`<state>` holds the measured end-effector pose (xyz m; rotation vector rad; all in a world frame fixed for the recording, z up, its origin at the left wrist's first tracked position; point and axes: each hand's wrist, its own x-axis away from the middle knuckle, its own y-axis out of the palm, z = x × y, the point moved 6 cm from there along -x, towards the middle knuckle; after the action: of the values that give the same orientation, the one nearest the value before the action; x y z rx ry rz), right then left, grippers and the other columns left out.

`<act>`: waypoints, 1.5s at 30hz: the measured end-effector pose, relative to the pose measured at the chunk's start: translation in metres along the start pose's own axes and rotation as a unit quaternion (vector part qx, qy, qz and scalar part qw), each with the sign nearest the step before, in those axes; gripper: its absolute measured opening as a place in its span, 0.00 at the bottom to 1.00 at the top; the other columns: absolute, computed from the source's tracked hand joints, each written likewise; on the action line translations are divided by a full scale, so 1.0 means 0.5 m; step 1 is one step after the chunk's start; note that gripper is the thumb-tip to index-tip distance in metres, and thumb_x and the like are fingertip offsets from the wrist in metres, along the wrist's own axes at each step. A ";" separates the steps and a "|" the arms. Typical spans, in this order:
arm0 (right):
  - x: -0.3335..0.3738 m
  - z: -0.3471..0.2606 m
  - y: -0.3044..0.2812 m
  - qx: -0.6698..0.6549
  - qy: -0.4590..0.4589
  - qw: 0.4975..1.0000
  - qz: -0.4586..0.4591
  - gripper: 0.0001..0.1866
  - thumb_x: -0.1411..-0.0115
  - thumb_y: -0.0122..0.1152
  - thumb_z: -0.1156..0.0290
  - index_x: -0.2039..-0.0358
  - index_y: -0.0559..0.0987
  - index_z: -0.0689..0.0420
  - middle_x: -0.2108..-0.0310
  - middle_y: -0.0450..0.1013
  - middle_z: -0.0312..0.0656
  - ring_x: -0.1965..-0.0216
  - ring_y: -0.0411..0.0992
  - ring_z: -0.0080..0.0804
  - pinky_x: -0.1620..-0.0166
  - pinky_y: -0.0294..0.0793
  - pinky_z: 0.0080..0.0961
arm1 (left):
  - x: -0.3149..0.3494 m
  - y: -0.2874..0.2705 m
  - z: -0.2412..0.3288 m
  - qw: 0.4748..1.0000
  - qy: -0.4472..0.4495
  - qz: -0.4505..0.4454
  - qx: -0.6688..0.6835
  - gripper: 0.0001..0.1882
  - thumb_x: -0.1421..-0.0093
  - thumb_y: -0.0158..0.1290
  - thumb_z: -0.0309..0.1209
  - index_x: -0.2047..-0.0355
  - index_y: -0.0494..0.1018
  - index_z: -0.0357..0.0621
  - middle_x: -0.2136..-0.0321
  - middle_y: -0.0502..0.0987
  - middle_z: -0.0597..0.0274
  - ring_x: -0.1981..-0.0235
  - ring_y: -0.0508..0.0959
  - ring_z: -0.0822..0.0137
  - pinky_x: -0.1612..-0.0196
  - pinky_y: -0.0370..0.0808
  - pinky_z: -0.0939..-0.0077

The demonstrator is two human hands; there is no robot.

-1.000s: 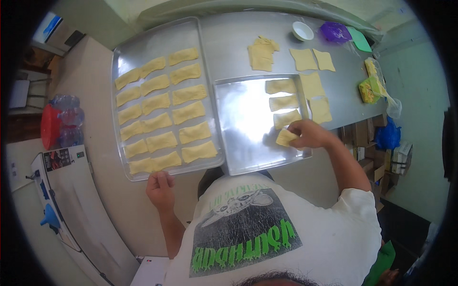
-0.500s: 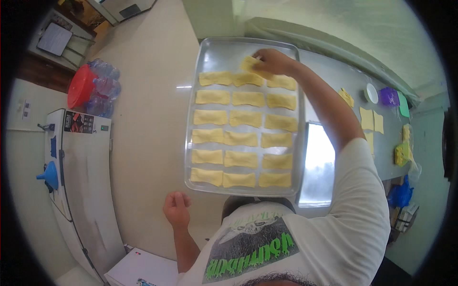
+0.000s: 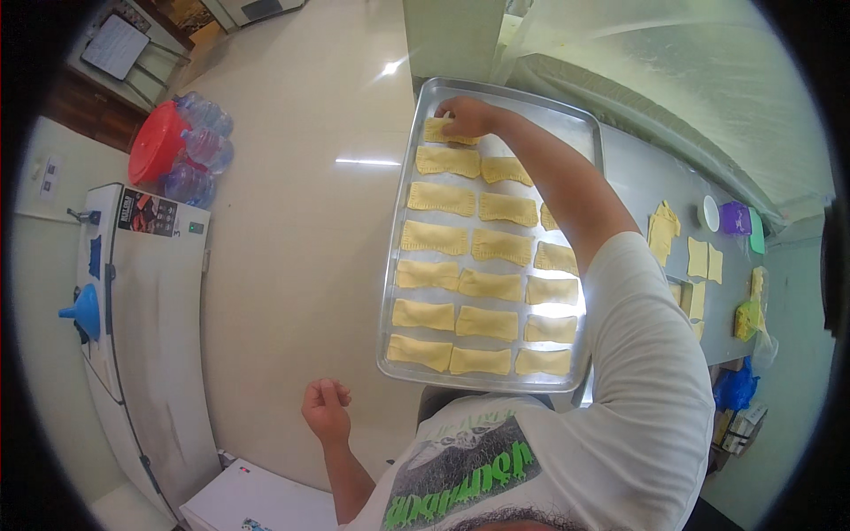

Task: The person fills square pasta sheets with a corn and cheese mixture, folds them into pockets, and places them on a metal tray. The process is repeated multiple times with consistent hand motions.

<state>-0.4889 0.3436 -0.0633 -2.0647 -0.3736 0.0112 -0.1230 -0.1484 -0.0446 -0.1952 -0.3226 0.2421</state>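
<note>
A large metal baking tray (image 3: pixel 386 329) bears rows of flat, pale yellow rectangular pastries (image 3: pixel 495 284) with crimped edges. My right hand (image 3: pixel 466 117) reaches across it to the far left corner. Its fingers pinch a pastry (image 3: pixel 436 133) lying at the head of the left column, just beyond the row behind it. My right forearm hides part of the right column. Off the tray's near left corner, my left hand (image 3: pixel 327 411) hangs over the floor with its fingers curled in, nothing seen in them.
On the metal counter (image 3: pixel 624 181) at right lie dough sheets (image 3: pixel 698 259), a folded dough piece (image 3: pixel 662 232), a white bowl (image 3: pixel 708 213) and a purple container (image 3: pixel 734 218). Left stand a white freezer (image 3: pixel 164 310), a red basin (image 3: pixel 153 142) and plastic bottles (image 3: pixel 209 149). Plastic sheeting hangs beyond the counter.
My right hand has brought the pastry from above the tray's far middle to its far left corner and down onto it. The view has shifted, and my left hand stays curled.
</note>
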 end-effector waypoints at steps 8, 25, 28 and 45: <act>0.052 -0.054 0.011 0.166 0.021 0.986 0.020 0.30 0.44 0.64 0.56 0.42 0.75 0.53 0.47 0.74 0.51 0.44 0.72 0.50 0.42 0.72 0.42 | 0.022 0.042 0.014 1.000 -0.002 -0.024 -0.009 0.11 0.29 0.50 0.31 0.69 0.72 0.40 0.77 0.76 0.64 0.79 0.73 0.76 0.75 0.71 0.82; 1.099 0.119 -0.153 0.000 0.301 0.951 0.066 0.09 0.39 0.62 0.71 0.61 0.84 0.61 0.62 0.81 0.48 0.61 0.79 0.45 0.55 0.77 0.37 | 0.212 0.256 0.097 0.991 0.104 -0.080 -0.031 0.13 0.29 0.49 0.31 0.71 0.71 0.39 0.80 0.72 0.65 0.80 0.70 0.75 0.75 0.67 0.80; 1.277 0.155 -0.057 -0.053 0.315 0.947 0.000 0.12 0.46 0.68 0.72 0.59 0.84 0.59 0.63 0.81 0.48 0.59 0.79 0.44 0.52 0.76 0.36 | 0.279 0.328 0.106 0.989 0.091 -0.116 -0.033 0.12 0.29 0.50 0.31 0.71 0.71 0.39 0.80 0.73 0.65 0.79 0.71 0.74 0.75 0.68 0.79; 1.386 0.149 0.098 0.104 0.134 0.981 0.095 0.11 0.45 0.58 0.72 0.60 0.79 0.58 0.60 0.75 0.46 0.53 0.74 0.45 0.50 0.73 0.40 | 0.485 0.474 0.120 0.971 0.155 -0.170 -0.069 0.13 0.28 0.46 0.31 0.71 0.71 0.40 0.79 0.74 0.63 0.80 0.71 0.74 0.76 0.68 0.80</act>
<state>0.1714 0.5702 -0.0413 -1.8573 -0.0065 -0.1076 0.0319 0.1506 0.0276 -0.3070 -0.0582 -0.1519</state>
